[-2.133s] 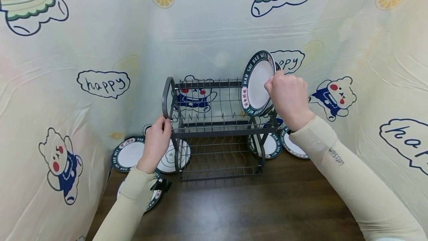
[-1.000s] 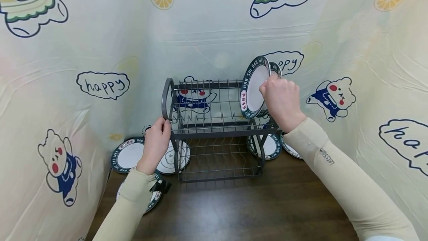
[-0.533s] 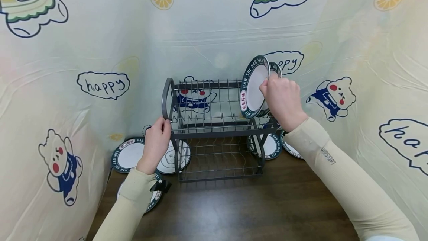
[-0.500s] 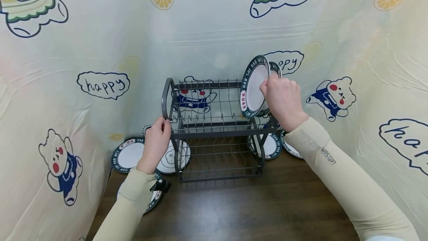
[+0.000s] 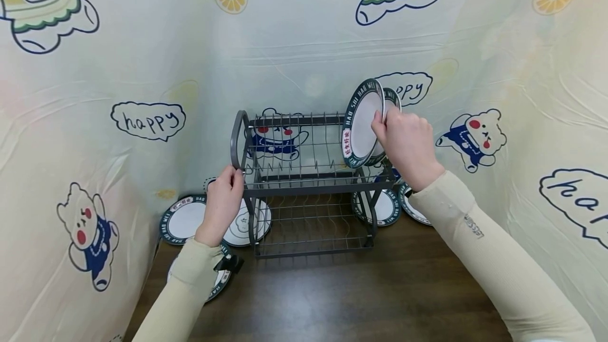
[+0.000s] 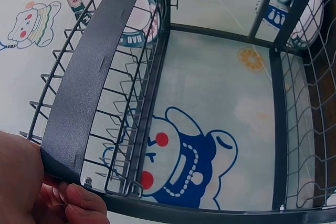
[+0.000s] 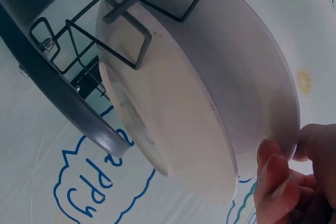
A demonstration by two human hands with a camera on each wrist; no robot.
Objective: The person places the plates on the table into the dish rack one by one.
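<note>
Plate (image 5: 362, 123), round, white centre, dark green rim. Rim lettering, white capitals: "HAO SHI HAO WEI"; red Chinese characters on a pale panel. Underside off-white, plain. Position: near upright, slightly tilted, right end of the upper tier of a dark wire rack (image 5: 313, 190). Neighbour: second plate (image 5: 392, 102) just beside it, same rim, partly covered.

Right hand (image 5: 408, 139): nearly closed, pinching the first plate at its edge. Left hand (image 5: 221, 202): fingers curled, gripping the rack's left end frame.

Right sleeve (image 5: 475, 236): cream, dark print too blurred to read surely. Backdrop cloth (image 5: 285, 41): pale, printed with bears, orange slices and "happy" in cloud outlines.

Further plates, on brown table (image 5: 328, 294): left group, one with "HAO" legible (image 5: 186, 219), one with a line drawing (image 5: 241, 226), one under the left forearm (image 5: 222, 281); right pair (image 5: 387, 207), green-rimmed.
</note>
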